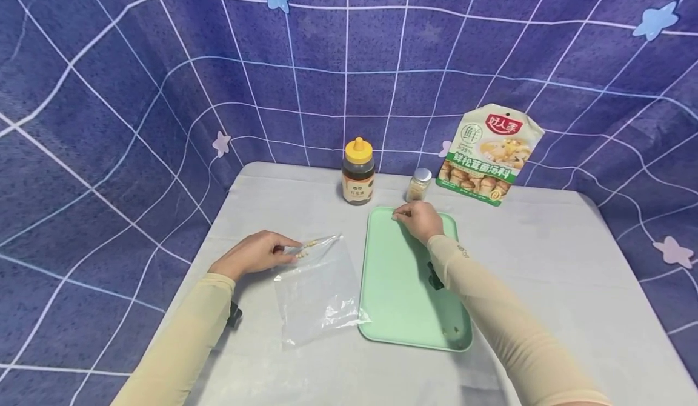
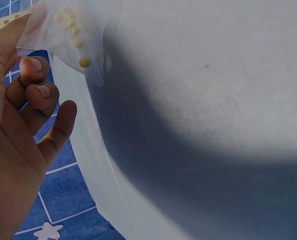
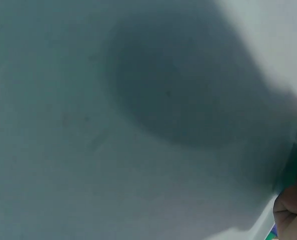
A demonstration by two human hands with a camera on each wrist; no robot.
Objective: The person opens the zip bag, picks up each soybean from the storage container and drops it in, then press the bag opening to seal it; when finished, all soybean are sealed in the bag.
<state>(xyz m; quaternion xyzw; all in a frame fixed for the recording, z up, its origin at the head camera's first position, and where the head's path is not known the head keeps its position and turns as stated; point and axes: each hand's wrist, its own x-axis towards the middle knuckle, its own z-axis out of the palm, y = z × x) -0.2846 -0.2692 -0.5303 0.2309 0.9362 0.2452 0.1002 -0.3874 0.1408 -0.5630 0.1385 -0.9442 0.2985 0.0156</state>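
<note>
My left hand point(image 1: 260, 253) pinches one end of a clear plastic bag point(image 1: 322, 297) between thumb and fingers. Small round yellowish beans point(image 2: 77, 42) are gathered in the corner of the bag by that hand. The rest of the bag spreads flat on the table, its right edge meeting a green tray point(image 1: 406, 285). At the tray's far rim, my right hand point(image 1: 422, 221) has its fingers curled and grips the edge. Only a few of its fingertips point(image 3: 288, 207) show in the right wrist view. A few small dark specks lie in the tray's near right corner.
Behind the tray stand a yellow-capped bottle of dark contents point(image 1: 358, 176) and a small silver-lidded jar point(image 1: 418, 185). A soup seasoning pouch point(image 1: 488, 157) leans against the starry blue curtain point(image 1: 305, 91) at the back right. A pale cloth point(image 1: 545, 285) covers the table.
</note>
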